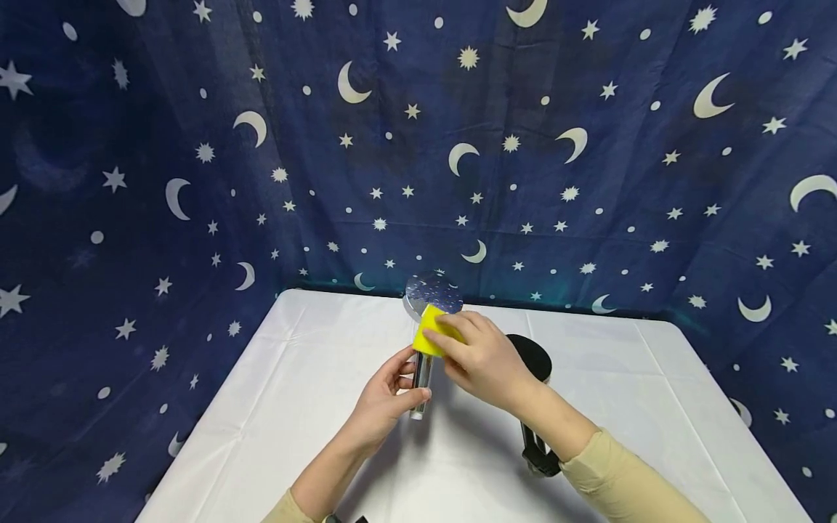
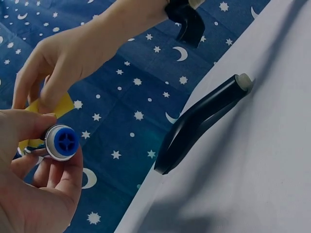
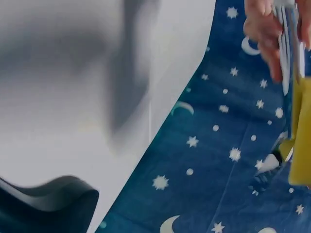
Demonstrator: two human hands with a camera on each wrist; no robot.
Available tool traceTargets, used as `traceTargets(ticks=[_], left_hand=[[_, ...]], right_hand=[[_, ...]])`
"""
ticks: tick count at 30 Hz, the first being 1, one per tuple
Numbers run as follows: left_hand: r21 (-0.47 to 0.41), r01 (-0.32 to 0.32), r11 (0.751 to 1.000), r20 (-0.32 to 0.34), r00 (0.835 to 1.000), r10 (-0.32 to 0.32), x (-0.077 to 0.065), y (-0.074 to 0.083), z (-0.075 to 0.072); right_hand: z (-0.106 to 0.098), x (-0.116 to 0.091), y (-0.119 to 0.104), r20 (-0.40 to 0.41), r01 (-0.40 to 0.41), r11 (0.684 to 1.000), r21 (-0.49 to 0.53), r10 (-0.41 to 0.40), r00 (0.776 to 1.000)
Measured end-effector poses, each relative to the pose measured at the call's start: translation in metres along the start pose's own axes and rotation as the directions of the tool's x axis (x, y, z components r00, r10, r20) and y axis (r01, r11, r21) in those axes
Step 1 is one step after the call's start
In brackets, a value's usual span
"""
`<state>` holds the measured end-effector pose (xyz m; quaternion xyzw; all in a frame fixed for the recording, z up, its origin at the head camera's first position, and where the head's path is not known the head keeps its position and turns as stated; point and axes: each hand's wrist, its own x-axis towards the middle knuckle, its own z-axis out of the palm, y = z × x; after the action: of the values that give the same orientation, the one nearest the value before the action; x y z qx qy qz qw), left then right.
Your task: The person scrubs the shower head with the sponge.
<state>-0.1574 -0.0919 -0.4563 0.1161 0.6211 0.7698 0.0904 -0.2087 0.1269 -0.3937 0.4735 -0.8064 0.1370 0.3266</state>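
A chrome handheld shower head is held tilted above the white table, its round face mirroring the starry cloth. My left hand grips the lower handle, thumb on one side and fingers on the other. In the left wrist view the handle's end shows a blue insert. My right hand pinches a yellow cleaning cloth folded round the upper handle, just below the head. The right wrist view catches the cloth along the handle, with the right fingers mostly out of frame.
A black handheld shower head lies on the white table beneath the right forearm, which partly hides it. Behind the table and along its sides hangs a dark blue curtain with moons and stars.
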Motion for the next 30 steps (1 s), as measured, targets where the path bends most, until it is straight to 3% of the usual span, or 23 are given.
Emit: traceTargets(ticks=[3,6,10,13,16,18,20,23,30], left_hand=[[0.016,-0.014,1.000,-0.025,1.000,0.015,0.001,-0.001,0.000],[0.035,-0.020,0.999,-0.042,0.999,0.021,0.000,-0.001,0.001],[0.046,-0.014,0.999,-0.042,0.999,0.016,0.000,-0.001,0.003],[0.006,0.005,1.000,-0.029,1.000,-0.005,-0.001,0.000,0.005],[-0.049,0.036,0.998,-0.020,0.999,-0.037,-0.003,0.000,0.006],[-0.087,0.050,0.995,-0.009,0.999,-0.051,-0.004,0.000,0.007],[-0.122,0.064,0.990,0.004,0.998,-0.064,-0.005,0.000,0.007],[-0.170,0.080,0.982,0.034,0.997,-0.075,-0.005,-0.001,0.005],[-0.272,0.059,0.960,0.053,0.998,-0.047,-0.001,-0.003,0.001]], right_hand=[[0.003,0.000,-0.009,0.016,0.078,0.994,0.081,-0.079,0.997],[0.003,0.002,-0.013,0.047,0.138,0.986,0.095,-0.143,0.989],[0.001,0.005,-0.008,0.098,0.187,0.982,0.025,-0.189,0.977],[0.000,0.008,0.004,0.084,0.209,0.976,-0.057,-0.204,0.975],[0.001,0.008,0.019,0.000,0.142,0.982,-0.128,-0.143,0.990],[0.003,0.006,0.027,-0.055,0.060,0.991,-0.116,-0.067,0.996],[0.005,0.003,0.029,-0.076,-0.014,0.998,-0.055,0.010,0.997],[0.011,-0.003,0.024,-0.044,-0.086,0.994,0.064,0.089,0.995],[0.016,-0.013,-0.006,-0.003,-0.207,0.937,0.282,0.216,0.976]])
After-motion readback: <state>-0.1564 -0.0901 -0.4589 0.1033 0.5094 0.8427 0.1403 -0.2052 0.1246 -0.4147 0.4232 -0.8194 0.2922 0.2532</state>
